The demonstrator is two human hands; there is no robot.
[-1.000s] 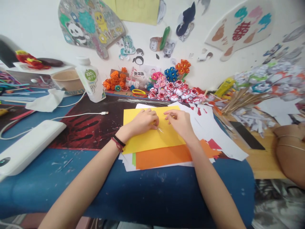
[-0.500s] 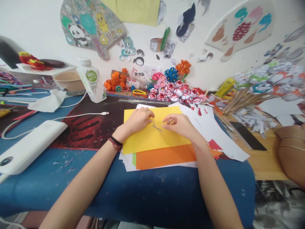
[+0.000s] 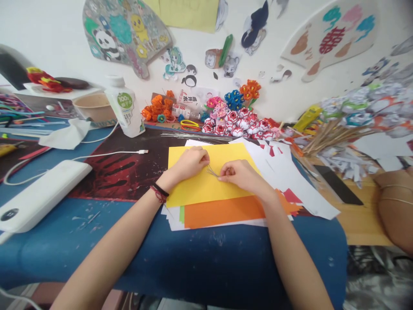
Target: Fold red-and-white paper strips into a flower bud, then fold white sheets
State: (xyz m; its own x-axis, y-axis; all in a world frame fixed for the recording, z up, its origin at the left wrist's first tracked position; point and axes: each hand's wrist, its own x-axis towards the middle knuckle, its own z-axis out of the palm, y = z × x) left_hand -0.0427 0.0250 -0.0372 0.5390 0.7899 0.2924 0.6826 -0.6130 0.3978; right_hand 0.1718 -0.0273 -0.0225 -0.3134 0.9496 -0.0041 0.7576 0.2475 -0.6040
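Thin grey wires point(image 3: 212, 172) lie in a small bundle over a yellow paper sheet point(image 3: 206, 193). My right hand point(image 3: 240, 174) is closed, thumb and forefinger pinching the bundle's right end. On the other side my left hand point(image 3: 193, 162) has its fingertips pressed together at one wire's upper end; the rest of its fingers curl out of sight. Beneath the yellow sheet sit orange paper point(image 3: 222, 213) and several white sheets point(image 3: 176, 220).
A power bank point(image 3: 45, 193) and white cable lie to the left, near a bottle point(image 3: 125, 110). Red-and-white craft flowers point(image 3: 238, 122) and more thin wires point(image 3: 193, 136) line the back. Paper flowers on sticks point(image 3: 338, 133) stand right. Another person's arm point(image 3: 395, 206) shows at the right edge.
My right hand has moved slightly left and down, and its parted fingers have closed on the wires. My left hand has stayed nearly in place. The view has shifted a little.
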